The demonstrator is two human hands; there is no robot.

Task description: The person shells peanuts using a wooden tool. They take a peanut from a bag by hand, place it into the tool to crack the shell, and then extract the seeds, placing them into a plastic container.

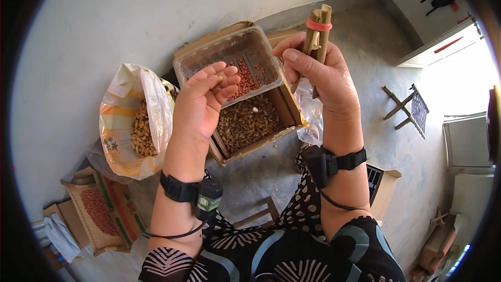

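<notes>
My right hand grips a short bundle of wooden sticks, bound near the top by a red rubber band. The bundle stands upright, and its lower ends stick out below my fingers. Palm turned up, my left hand has its fingers curled, and a small tan peanut shows at the thumb tip. Below and behind that hand is a clear plastic tub with shelled red peanuts in it. It rests over a cardboard box that holds broken peanut shells.
To the left, an open plastic sack holds unshelled peanuts. A carton with more red peanuts lies at the lower left. A folding stool stands at the right, and a crumpled clear bag sits beside the box.
</notes>
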